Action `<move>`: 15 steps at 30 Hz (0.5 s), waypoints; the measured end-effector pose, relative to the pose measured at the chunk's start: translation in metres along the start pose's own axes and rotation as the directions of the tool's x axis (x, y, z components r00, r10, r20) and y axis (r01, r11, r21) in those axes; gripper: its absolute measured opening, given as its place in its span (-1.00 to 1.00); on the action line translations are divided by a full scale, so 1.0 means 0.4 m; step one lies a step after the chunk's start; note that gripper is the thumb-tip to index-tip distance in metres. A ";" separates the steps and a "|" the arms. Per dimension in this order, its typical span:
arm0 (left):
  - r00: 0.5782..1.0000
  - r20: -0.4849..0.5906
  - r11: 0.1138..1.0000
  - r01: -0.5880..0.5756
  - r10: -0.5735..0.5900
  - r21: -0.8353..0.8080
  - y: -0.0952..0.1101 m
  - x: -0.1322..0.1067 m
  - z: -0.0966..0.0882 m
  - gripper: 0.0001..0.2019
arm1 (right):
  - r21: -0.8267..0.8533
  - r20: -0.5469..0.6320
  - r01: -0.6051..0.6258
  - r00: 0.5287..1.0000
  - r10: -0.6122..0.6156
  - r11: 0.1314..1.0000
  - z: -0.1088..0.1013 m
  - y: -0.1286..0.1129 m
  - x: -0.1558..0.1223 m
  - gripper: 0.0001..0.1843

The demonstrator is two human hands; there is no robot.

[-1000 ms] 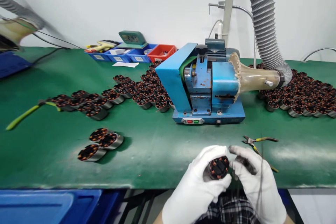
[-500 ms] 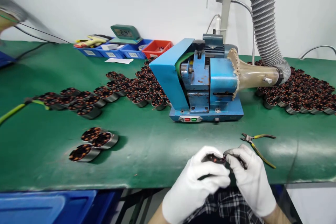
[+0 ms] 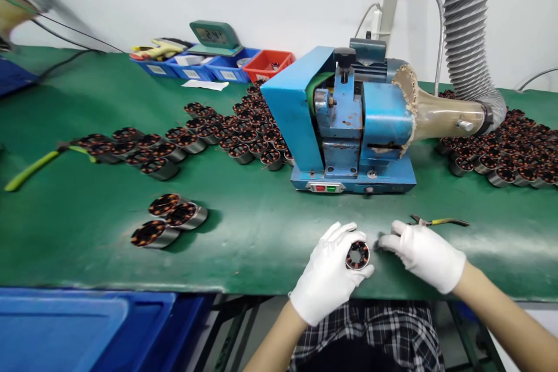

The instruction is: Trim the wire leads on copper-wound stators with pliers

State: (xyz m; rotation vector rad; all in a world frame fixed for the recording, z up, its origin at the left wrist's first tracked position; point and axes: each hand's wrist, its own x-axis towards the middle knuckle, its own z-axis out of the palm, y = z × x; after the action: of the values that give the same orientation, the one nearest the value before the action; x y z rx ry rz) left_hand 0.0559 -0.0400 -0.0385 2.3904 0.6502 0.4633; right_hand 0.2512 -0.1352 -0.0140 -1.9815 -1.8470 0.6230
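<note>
1 wire-wound ring (image 3: 358, 266), held in my left grip (image 3: 329, 273); 1 right grip (image 3: 421, 254), near it, contents I cannot tell; 3 similar rings (image 3: 179, 216) on the bench (image 3: 261, 238).

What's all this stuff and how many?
Held ring: one, black and copper, front
Other rings: many, same colours, left and right
Machine: one, blue, middle
Big hose: one, grey, right
Bins: three blue, one red, back
Clock: one, green, back
Paper: one, white, back
Pliers: one, yellow, right
Tool: one, green, left
Crates: count unclear, blue, bottom left
Table: one, green, across
Left hand: one, white glove, holding ring
Right hand: one, white glove, nearby
</note>
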 end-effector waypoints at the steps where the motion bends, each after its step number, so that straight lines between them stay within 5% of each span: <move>1: 1.000 0.005 1.000 0.009 -0.009 0.005 0.002 0.001 -0.004 -0.65 | -0.068 0.007 0.006 1.000 -0.006 0.998 -0.023 0.026 -0.013 -0.63; 7: 0.996 0.062 0.995 0.067 -0.071 0.071 0.034 -0.009 -0.021 -0.58 | -0.400 -0.208 -0.193 0.971 0.116 0.896 -0.099 0.173 -0.110 -0.70; 11: 0.999 0.037 0.993 0.025 -0.029 0.115 0.068 -0.001 -0.025 -0.57 | -0.590 -0.337 -0.270 0.939 0.072 0.761 -0.024 0.175 -0.135 -0.25; 15: 0.987 0.146 0.994 0.051 -0.065 0.097 0.084 0.022 -0.017 -0.78 | -0.422 -0.534 -0.495 0.813 0.233 0.760 0.049 0.139 -0.137 -0.51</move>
State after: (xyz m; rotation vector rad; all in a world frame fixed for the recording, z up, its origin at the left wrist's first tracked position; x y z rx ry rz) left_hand 0.0712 -0.0550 -0.0104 2.4576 0.6853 0.2317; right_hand 0.2845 -0.1950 -0.0566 -2.6150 -1.4254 -0.3324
